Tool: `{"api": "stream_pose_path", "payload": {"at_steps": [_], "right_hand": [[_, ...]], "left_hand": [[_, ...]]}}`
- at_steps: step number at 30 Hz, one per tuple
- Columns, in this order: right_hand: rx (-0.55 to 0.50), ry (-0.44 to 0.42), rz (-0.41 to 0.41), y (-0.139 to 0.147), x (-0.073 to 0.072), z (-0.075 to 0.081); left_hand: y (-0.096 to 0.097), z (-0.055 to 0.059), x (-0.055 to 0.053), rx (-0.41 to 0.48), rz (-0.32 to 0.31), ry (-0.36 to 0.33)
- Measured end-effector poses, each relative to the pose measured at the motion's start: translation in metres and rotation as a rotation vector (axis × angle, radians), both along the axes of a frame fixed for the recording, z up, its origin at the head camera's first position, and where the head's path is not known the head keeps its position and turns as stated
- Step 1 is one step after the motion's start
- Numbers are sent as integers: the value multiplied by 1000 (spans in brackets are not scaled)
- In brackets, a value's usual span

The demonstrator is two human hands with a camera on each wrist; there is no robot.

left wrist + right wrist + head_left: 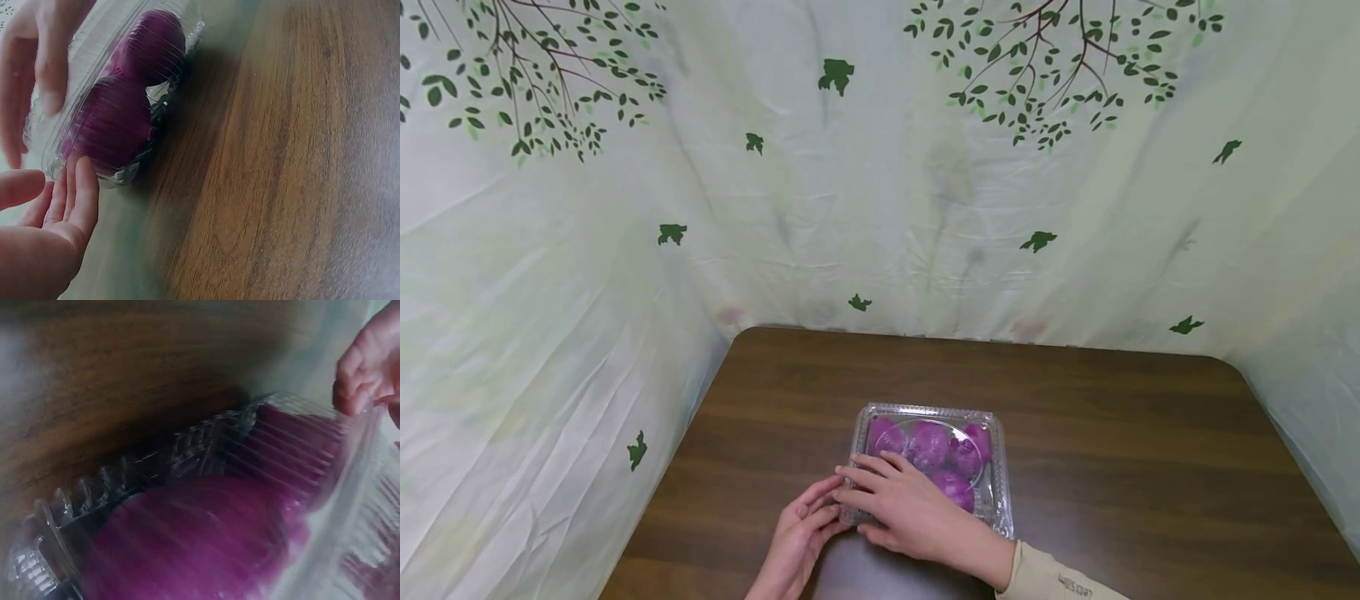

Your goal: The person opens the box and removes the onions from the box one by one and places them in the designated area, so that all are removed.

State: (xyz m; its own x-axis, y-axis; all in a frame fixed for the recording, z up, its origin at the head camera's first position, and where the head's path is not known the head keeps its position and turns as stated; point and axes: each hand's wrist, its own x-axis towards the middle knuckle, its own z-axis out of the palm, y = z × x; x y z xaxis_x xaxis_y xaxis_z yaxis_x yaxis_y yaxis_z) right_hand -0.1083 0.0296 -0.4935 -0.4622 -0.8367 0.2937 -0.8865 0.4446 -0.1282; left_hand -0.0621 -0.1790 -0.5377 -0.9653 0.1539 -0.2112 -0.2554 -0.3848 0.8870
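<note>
Clear box (1003,477) of purple balls (928,447) on tabletop (1135,467).
Left hand (801,533), fingers nearly straight, touches its corner; right hand (913,510) rests spread fingers over its top.

A clear, squarish plastic container (1000,475), with ribbed walls and a circular ridge on its top, sits flat, partly under the right hand (910,510) and reaching beyond it. That hand's fingers lie over its near left part, and the left hand (800,533) meets it at the same corner with its fingertips. Inside, rounded purple items (928,446) sit close together beneath the see-through top, several showing beyond the right hand.
</note>
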Motion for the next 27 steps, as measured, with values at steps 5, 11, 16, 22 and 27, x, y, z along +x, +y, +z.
{"api": "stream_pose_path", "payload": {"at_steps": [5,11,16,22,27], "right_hand": [[3,50,-8,-5,-8,-5],[-27,75,-14,-10,-15,-10],[-27,97,-22,-15,-20,-14],[-34,62,-37,-20,-23,-17],[-50,39,-17,-25,-25,-16]], "left_hand": [[-1,-2,0,110,-38,-8],[1,-4,0,122,-35,-51],[3,-8,0,136,-24,-43],[2,-14,1,224,-51,-16],[0,-16,-1,260,-80,-33]]}}
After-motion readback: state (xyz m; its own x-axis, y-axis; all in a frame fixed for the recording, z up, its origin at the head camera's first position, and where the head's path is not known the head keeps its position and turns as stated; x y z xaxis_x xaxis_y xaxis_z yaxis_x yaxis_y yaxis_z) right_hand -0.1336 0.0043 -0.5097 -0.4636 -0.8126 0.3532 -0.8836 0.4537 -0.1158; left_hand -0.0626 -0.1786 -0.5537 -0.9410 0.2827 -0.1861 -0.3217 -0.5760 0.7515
